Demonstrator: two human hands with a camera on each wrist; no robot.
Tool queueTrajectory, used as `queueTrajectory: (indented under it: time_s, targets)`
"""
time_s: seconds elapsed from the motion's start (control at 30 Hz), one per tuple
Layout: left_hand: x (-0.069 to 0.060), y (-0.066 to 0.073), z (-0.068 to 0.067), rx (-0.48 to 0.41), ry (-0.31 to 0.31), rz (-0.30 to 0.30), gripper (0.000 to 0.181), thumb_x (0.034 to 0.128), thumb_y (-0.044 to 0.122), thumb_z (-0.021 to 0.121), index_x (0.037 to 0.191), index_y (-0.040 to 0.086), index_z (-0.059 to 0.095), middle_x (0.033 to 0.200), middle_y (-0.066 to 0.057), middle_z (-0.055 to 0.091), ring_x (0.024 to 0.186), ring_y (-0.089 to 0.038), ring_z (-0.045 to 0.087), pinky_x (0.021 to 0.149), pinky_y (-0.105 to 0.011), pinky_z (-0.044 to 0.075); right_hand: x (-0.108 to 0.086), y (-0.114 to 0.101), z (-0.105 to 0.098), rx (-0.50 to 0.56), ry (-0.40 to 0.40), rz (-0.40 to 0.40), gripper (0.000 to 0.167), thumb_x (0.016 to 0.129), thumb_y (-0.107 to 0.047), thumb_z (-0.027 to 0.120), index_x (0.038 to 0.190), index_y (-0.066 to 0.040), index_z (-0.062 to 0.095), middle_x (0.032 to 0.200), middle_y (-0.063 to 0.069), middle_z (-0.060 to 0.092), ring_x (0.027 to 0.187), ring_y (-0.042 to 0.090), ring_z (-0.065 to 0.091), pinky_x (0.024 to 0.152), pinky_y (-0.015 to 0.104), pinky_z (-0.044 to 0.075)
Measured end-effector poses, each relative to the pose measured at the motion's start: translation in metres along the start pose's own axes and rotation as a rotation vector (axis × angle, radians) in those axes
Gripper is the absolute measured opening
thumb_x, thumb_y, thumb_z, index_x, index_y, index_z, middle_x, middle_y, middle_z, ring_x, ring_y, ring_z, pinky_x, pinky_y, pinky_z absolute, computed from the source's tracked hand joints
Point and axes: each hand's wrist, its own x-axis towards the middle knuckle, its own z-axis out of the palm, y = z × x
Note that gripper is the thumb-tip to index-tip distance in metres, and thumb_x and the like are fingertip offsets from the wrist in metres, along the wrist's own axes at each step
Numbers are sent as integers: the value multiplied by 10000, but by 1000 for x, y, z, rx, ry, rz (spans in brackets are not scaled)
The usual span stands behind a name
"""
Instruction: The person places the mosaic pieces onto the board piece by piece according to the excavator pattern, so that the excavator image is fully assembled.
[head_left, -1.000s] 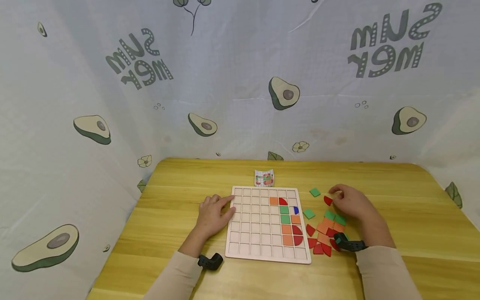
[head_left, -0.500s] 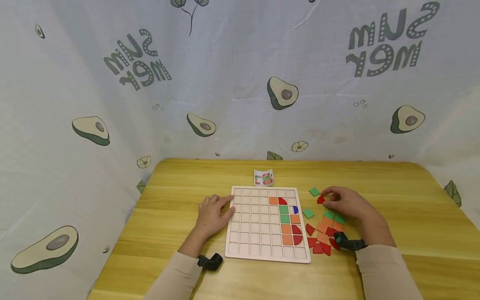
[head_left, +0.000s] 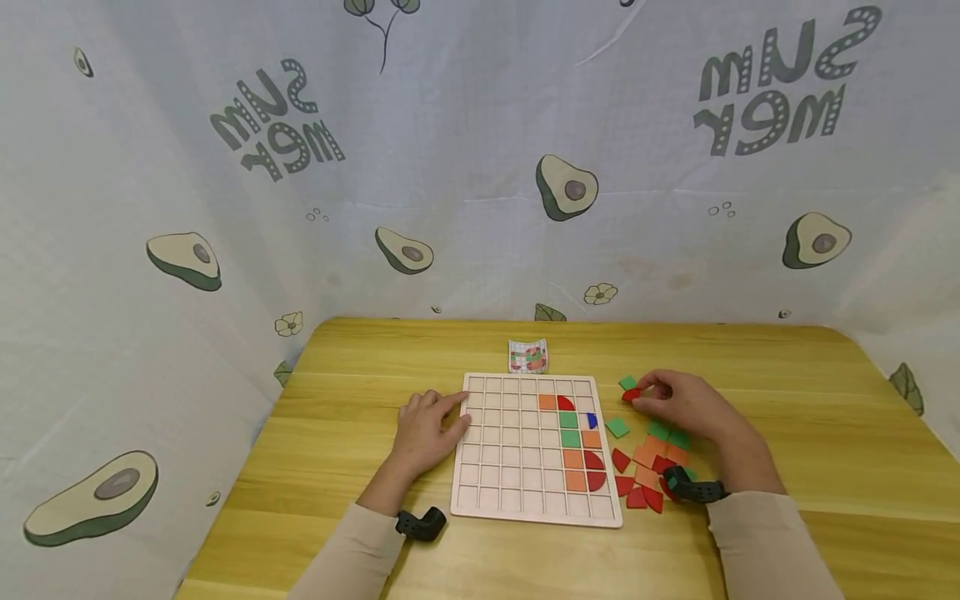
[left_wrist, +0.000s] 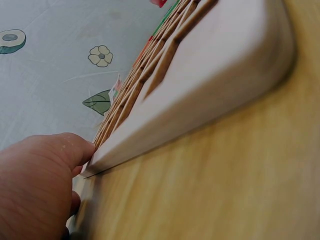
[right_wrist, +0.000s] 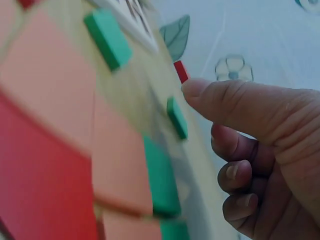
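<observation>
A pale gridded board (head_left: 510, 517) lies on the table with orange, green, red and blue pieces in its right columns. My left hand (head_left: 424, 432) touches the board's left edge with thumb and index finger; in the left wrist view the left thumb (left_wrist: 70, 150) rests at that edge. My right hand (head_left: 690, 405) pinches a red quarter-round piece (head_left: 632, 394) above the table, right of the board. In the right wrist view that red piece (right_wrist: 181, 71) shows at the thumb tip of my right hand (right_wrist: 250, 130), whose other fingers are curled.
Beside the board's right edge lie loose red pieces (head_left: 620, 459), orange squares (head_left: 647, 476) and green squares (head_left: 618, 427). Another green square (head_left: 627, 382) is just behind the held piece. A small patterned card (head_left: 528, 357) stands behind the board. A printed curtain (head_left: 480, 200) hangs beyond the table.
The red piece has moved left with my right hand, from near the loose pile toward the board, and now partly overlaps the rear green square in view. My left hand has stayed still.
</observation>
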Motion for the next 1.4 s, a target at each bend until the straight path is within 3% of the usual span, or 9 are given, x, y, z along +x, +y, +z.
queueTrajectory:
  time_s: [0.73, 1.07, 1.4]
  targets:
    - [0, 2, -2, -11, 3, -1, 433, 957, 416, 652, 1360, 259, 677, 886, 30, 546, 805, -146, 378, 769, -324, 262, 8, -75, 53, -31, -129, -209, 202, 938, -248, 735, 1080, -118, 675, 756, -16, 534, 692, 138, 493, 642, 276, 407]
    - [0, 1, -1, 3, 12, 10, 435, 959, 416, 642, 1359, 249, 679, 902, 18, 565, 815, -147, 396, 764, -329, 274, 11, -87, 65, -92, -122, -202, 248, 924, -283, 758, 1122, -145, 700, 733, -29, 532, 674, 119, 489, 628, 265, 402]
    - [0, 1, -1, 6, 12, 10, 426, 956, 405, 647, 1350, 248, 685, 911, 9, 577, 824, -152, 411, 773, -334, 280, 11, -84, 72, -84, -113, -284, 245, 976, -251, 693, 1197, -147, 712, 733, -62, 551, 663, 103, 468, 644, 270, 405]
